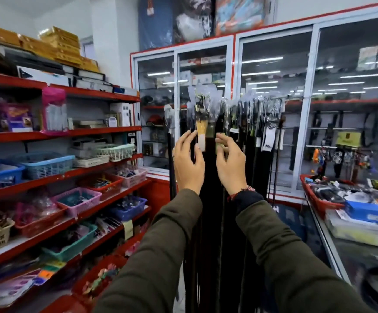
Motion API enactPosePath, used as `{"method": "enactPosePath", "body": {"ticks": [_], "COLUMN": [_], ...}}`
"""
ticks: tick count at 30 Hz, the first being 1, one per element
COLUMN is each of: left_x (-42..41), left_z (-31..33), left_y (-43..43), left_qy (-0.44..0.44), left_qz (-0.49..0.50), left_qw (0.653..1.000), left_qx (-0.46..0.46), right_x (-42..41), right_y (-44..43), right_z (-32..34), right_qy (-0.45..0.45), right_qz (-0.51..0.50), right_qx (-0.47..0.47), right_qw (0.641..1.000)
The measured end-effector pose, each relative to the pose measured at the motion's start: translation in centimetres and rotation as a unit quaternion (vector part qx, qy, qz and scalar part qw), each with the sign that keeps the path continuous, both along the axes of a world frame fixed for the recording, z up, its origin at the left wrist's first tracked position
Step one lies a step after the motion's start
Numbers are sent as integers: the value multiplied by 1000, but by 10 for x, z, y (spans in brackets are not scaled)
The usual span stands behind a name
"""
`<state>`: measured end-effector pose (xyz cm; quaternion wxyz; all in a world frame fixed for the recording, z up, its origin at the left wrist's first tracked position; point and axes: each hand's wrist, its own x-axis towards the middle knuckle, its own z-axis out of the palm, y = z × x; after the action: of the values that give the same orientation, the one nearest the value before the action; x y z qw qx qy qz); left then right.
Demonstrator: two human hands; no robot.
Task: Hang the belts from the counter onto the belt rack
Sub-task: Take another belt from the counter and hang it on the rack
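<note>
Several dark belts (210,199) hang in a dense bunch from the belt rack (273,98), their tops in clear plastic sleeves with paper tags. My left hand (188,161) is raised beside a belt with a yellow and white tag (201,134), fingers apart and holding nothing. My right hand (231,163) is raised at the same height, fingers spread, fingertips next to a green tag (218,145). A dark loop, perhaps a belt (377,288), lies on the glass counter (332,242) at the lower right.
Red shelves (48,177) with plastic baskets of small goods fill the left side. Glass-door cabinets (314,109) stand behind the rack. A red basket (314,197) and boxes sit on the counter at the right.
</note>
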<state>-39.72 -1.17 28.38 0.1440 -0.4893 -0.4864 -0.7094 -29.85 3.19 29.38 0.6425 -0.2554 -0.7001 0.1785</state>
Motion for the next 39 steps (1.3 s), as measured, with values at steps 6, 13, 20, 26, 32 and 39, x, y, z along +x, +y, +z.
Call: {"method": "enactPosePath", "body": {"ticks": [6,13,20,26,32,39], "left_x": [28,80,150,230,314,399], "left_z": [-68,-145,-211,-250,-278,-303], "left_y": [3,9,32,56,89,138], "left_qy": [220,260,273,290,343,460], "left_qz": [101,25,-59,-145,-237,-317], "left_qw": [967,951,929,897,843,722], "left_qx": [-79,-167,-245,-301,-339,-409], "right_x": [38,100,194,286,379,459], "right_y": [-1,-5,1,4,11,40], "right_z": [-72,-149,-214,-249,-280,-305], "right_qy": [-102,-209,-281,-317,-368,-543], "right_qz": [-144,-264,-350,-396,-416,-374], "right_qx": [51,2,-91,-190,-295,-382], "right_qw": [983,941,889,841,777,648]}}
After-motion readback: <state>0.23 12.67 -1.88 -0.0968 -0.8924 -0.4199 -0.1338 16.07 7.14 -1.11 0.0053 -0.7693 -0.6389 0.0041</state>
